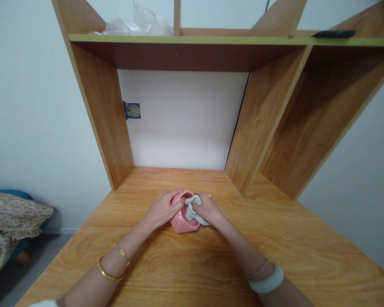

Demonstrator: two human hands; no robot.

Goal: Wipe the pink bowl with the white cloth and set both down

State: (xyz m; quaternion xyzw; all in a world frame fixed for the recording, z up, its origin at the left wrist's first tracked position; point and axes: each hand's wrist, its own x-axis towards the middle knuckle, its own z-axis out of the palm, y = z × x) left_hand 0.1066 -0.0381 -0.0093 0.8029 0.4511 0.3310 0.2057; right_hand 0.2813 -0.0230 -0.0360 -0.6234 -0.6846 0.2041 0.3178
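A pink faceted pot [183, 225] with an opening facing me rests on the wooden desk. My left hand [164, 207] is wrapped round its left side, thumb at the rim. My right hand [209, 207] grips a pale grey cloth [192, 211], bunched partly inside the pot's opening. Part of the cloth hangs over the right rim of the pot. The fingertips of my right hand are hidden by the cloth.
The wooden desk top [166, 268] spreads around the pot. Above stands a shelf [211, 40] carrying a clear plastic bag [141, 23] and a dark flat object [334, 34]. An open wall socket box [133, 111] shows at the back. A woven throw [13, 215] lies on furniture at left.
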